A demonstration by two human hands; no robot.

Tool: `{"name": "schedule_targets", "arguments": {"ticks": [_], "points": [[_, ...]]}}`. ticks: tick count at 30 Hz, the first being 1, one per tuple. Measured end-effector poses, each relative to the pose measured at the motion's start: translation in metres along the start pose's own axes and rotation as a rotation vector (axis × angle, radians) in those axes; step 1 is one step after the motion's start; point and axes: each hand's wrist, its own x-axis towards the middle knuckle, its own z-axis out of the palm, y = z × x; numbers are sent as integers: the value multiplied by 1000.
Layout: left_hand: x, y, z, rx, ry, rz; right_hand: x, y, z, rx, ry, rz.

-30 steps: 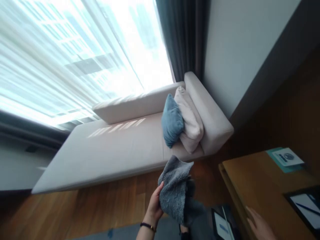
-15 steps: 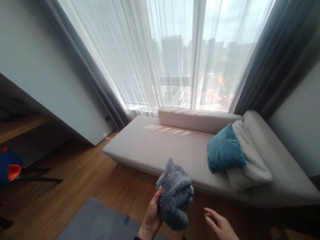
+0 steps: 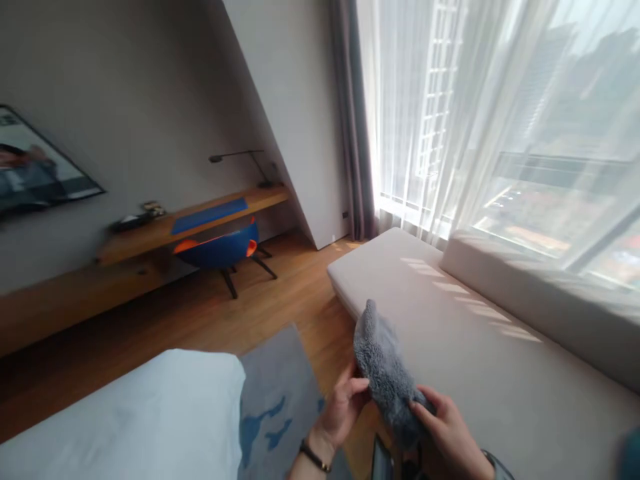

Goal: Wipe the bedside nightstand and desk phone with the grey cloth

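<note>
In the head view, a person held a fuzzy gray cloth (image 3: 383, 367) between two bare hands, in front of the near edge of a pale daybed (image 3: 390, 267). The cloth's long axis slanted: one end poked up and away from the person, toward the daybed's near edge, while the other drooped to the lower right, between the wrists.

The left hand (image 3: 343, 410), a dark bracelet (image 3: 316, 457) at its wrist, gripped the cloth's left side partway down, the thumb bent against the fabric and the other fingers partly hidden. The right hand (image 3: 447, 427) pinched the lower right side between thumb and curled fingers. Both hands touched the cloth, so neither was nearer overall; the left was closer to its raised end, the right to its drooping end. That raised end stood beyond the fingertips of both hands, touched by neither.

A dark, flat-looking object (image 3: 381, 460), too cut off to identify, showed below the cloth. Left of the hands lay a gray rug (image 3: 283, 373) with blue marks, beside the rounded corner of a white-covered bed (image 3: 150, 413). Farther back, a blue chair (image 3: 217, 250) stood at the front edge of a wooden desk (image 3: 265, 195).
</note>
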Motion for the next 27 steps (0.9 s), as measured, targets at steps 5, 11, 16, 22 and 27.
{"name": "schedule_targets", "arguments": {"ticks": [5,11,16,22,27], "points": [[23,76,-66,223,488,193,128,-64,18,-18,-148,117],[8,133,-161,41,770,318,269,-102,118,-108,-333,154],[24,199,-248,-13,911,465,360,-109,216,-359,-445,109],[55,308,-334,208,980,427,473,-111,308,-687,-429,-44],[78,362,-389,520,1162,284,549,-119,376,-682,-449,-263]]}}
